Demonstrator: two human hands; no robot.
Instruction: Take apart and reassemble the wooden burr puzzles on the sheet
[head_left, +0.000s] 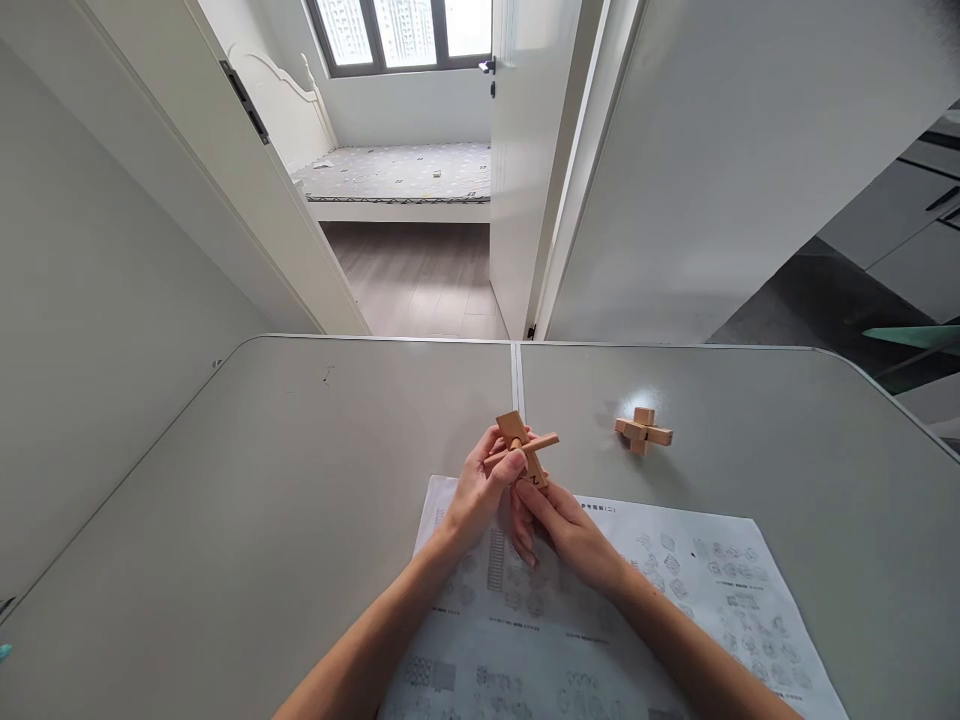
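Flat wooden puzzle pieces (513, 428) cross each other between my two hands, above the table. One flat piece runs lengthwise and carries a dark mark like a "2" near its lower end; a thinner stick crosses it. My left hand (484, 475) is closed on the crossed pieces, thumb on top. Lower down, my right hand (559, 520) grips the marked end between thumb and fingers. Both hands hide part of the joint. A printed instruction sheet (720, 600) with small diagrams lies under my hands and forearms.
An assembled wooden burr puzzle (643, 431) stands on the grey table (300, 520), right of my hands. A seam and a raised rim (390, 338) mark the tabletop. Beyond it are an open door (529, 150) and a bed (405, 175).
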